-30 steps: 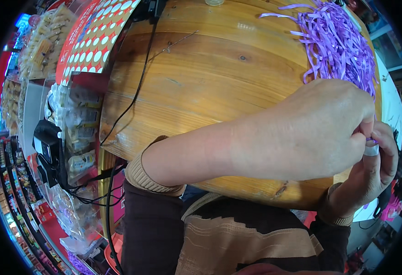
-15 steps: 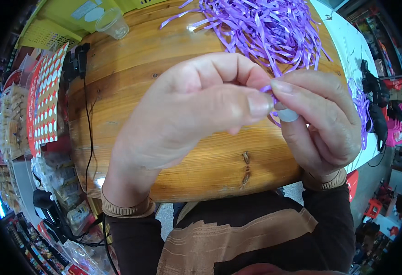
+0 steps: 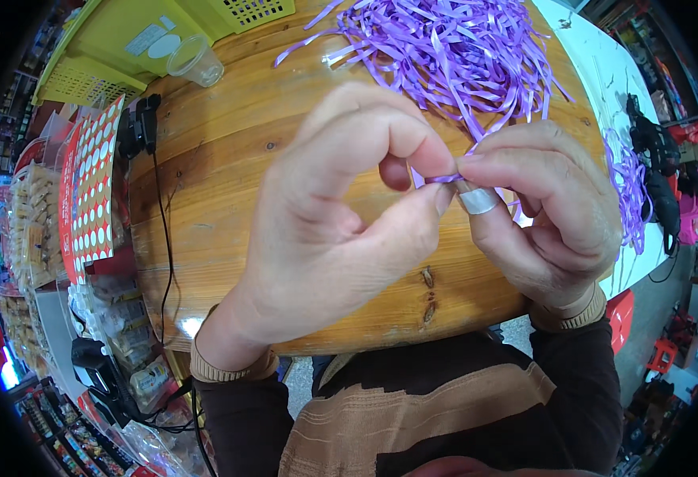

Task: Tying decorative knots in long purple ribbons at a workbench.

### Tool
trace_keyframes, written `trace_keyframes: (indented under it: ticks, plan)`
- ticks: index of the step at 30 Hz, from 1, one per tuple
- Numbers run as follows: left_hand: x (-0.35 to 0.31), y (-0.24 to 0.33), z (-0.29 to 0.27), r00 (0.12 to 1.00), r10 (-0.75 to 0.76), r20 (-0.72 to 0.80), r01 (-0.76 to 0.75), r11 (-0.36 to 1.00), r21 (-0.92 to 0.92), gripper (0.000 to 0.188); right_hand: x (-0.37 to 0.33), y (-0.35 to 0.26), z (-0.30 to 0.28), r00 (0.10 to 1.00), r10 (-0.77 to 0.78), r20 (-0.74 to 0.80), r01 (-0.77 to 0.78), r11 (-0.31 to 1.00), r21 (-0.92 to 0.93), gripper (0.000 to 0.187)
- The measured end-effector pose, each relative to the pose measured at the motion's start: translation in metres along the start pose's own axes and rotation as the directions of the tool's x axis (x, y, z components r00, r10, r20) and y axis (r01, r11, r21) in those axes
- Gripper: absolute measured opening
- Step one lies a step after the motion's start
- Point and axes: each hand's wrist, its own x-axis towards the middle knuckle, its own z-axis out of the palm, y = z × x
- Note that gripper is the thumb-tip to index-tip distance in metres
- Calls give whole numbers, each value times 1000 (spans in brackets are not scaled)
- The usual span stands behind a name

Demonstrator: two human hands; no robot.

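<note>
Wooden table (image 3: 229, 215) bare at left; both hands pinch a purple strip (image 3: 443, 178) near its front edge

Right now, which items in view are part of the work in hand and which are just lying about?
In use:
left hand and right hand, both pinching one purple ribbon strip
pile of purple ribbon strips on the wooden table

Lying about:
clear plastic cup
yellow baskets
black cable
red dotted card

purple ribbon strips (image 3: 452, 56), yellow basket (image 3: 118, 48)
</note>
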Motion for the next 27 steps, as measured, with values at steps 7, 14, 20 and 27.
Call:
trace_keyframes:
  ticks: [7,14,20,27]
  plan:
    - [-1,10,4,984,-176,1,164,918,-361,17,-2,3,1,996,51,-78,-42,993,107,20]
    - [-1,8,12,959,-279,41,257,803,-537,18,-2,4,1,998,18,-65,-12,995,96,21]
    - [-3,3,9,982,-187,-7,180,957,-227,14,-2,6,3,998,-37,-60,41,997,68,23]
    - [-4,3,5,985,-172,-14,170,982,-83,9,-2,1,3,999,-35,-34,34,999,-17,24]
